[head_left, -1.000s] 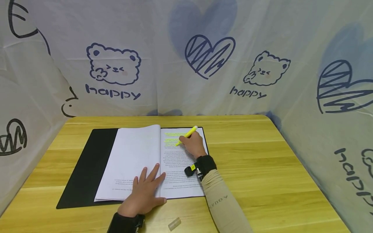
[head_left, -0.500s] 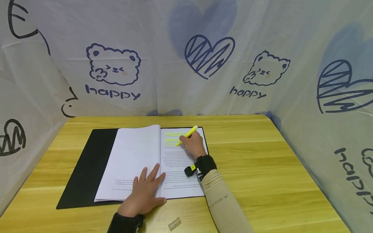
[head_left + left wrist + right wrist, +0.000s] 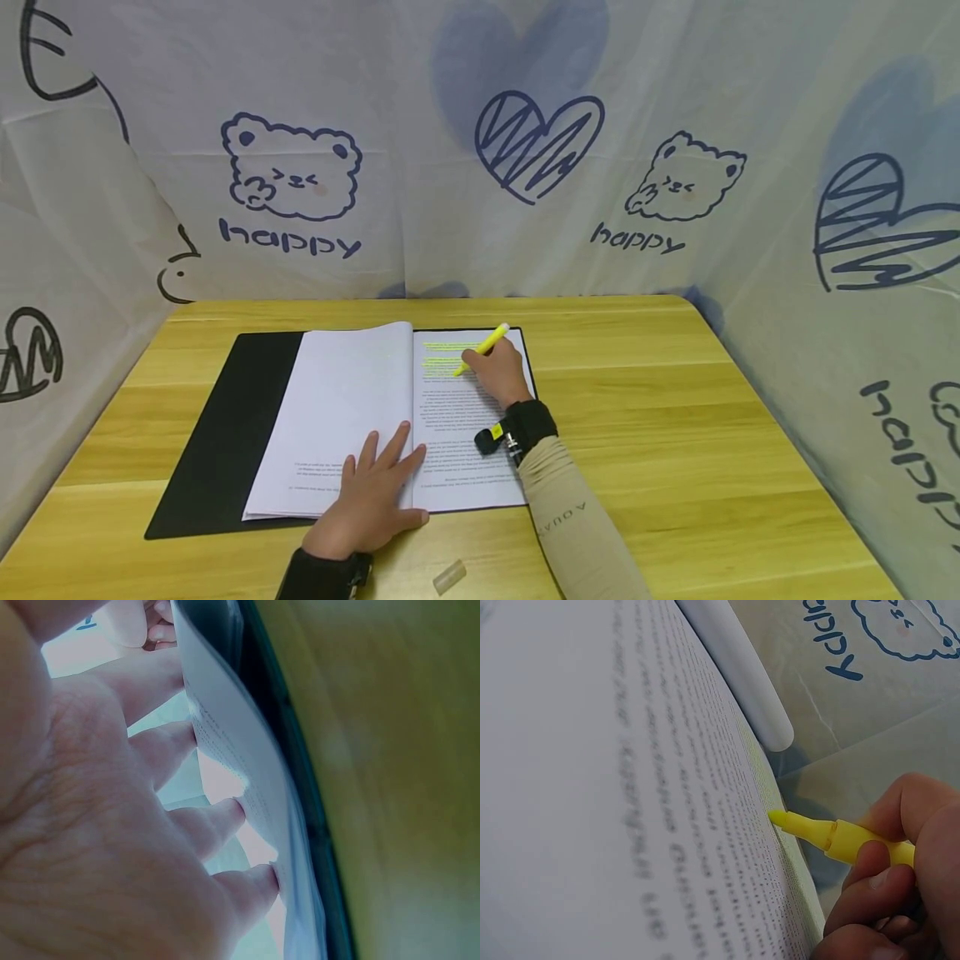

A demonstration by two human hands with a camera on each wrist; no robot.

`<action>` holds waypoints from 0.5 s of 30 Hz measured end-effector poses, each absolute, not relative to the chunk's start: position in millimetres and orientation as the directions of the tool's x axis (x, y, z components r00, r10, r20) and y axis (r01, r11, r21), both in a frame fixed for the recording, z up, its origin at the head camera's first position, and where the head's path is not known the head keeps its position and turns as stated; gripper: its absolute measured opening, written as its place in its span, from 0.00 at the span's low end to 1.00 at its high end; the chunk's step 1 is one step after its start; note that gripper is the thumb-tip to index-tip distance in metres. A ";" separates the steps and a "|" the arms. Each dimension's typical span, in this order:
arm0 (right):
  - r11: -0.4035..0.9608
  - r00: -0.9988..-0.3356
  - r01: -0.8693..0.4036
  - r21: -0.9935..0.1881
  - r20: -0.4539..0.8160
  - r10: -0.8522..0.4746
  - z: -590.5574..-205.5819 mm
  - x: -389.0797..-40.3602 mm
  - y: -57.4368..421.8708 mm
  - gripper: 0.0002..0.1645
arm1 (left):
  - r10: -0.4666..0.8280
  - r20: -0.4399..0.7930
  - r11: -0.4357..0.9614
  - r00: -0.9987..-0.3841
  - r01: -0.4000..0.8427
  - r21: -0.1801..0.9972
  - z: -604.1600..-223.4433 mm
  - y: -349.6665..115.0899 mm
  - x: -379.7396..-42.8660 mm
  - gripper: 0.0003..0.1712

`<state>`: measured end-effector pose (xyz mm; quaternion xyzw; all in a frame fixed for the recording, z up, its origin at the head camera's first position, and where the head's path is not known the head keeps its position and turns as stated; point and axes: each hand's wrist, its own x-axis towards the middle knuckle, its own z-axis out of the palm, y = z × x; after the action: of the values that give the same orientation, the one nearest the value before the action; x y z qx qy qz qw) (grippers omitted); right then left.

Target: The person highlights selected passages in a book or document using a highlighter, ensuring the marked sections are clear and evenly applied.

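Pinched in my right hand (image 3: pixel 497 371) is a yellow highlighter (image 3: pixel 491 339), its tip at the printed lines of the right page (image 3: pixel 468 467). Yellow strokes mark several lines near that page's top. In the right wrist view the highlighter (image 3: pixel 847 838) shows uncapped, its nib right at the paper. My left hand (image 3: pixel 369 506) lies with spread fingers over the lower part of the left page (image 3: pixel 345 392), near the fold. The left wrist view shows its fingertips (image 3: pixel 259 881) touching the paper. Both pages lie in an open black folder (image 3: pixel 217 417).
A small translucent cap (image 3: pixel 449 577) lies on the wooden table (image 3: pixel 660 433) near the front, between the forearms. The folder's bare black cover extends to the left. A white cloth (image 3: pixel 405 192) with bear and heart drawings hangs behind the table and along both sides.
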<state>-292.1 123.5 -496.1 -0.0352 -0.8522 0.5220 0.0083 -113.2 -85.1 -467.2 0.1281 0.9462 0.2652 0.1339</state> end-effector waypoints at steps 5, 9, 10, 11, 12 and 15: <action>0.449 -0.997 0.049 -0.892 -0.021 0.068 -496.9 -291.6 123.8 0.13 | 0.306 -0.185 0.829 -0.934 0.166 0.535 -467.3 -83.9 -112.5 0.48; 0.459 -0.997 0.043 -0.888 -0.012 0.071 -497.4 -292.0 124.1 0.13 | 0.305 -0.180 0.830 -0.935 0.168 0.532 -467.7 -83.9 -112.1 0.48; 0.463 -0.997 0.043 -0.885 -0.011 0.072 -497.5 -292.2 124.2 0.14 | 0.305 -0.180 0.830 -0.935 0.168 0.532 -468.2 -84.0 -112.2 0.48; 0.467 -0.997 0.046 -0.883 -0.012 0.075 -497.6 -292.6 124.5 0.14 | 0.305 -0.180 0.830 -0.935 0.168 0.532 -468.1 -83.9 -112.1 0.48; 0.470 -0.997 0.048 -0.881 -0.014 0.077 -497.7 -293.0 124.7 0.14 | 0.305 -0.181 0.830 -0.935 0.167 0.532 -468.4 -84.0 -112.2 0.48; 0.478 -0.997 0.055 -0.877 -0.020 0.080 -497.7 -294.2 125.5 0.14 | 0.305 -0.182 0.830 -0.935 0.167 0.532 -468.2 -83.8 -112.2 0.48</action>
<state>-294.2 125.5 -497.7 -0.0392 -0.8595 0.5095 0.0119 -112.2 -83.8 -468.2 0.1246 0.9476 0.2633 0.1308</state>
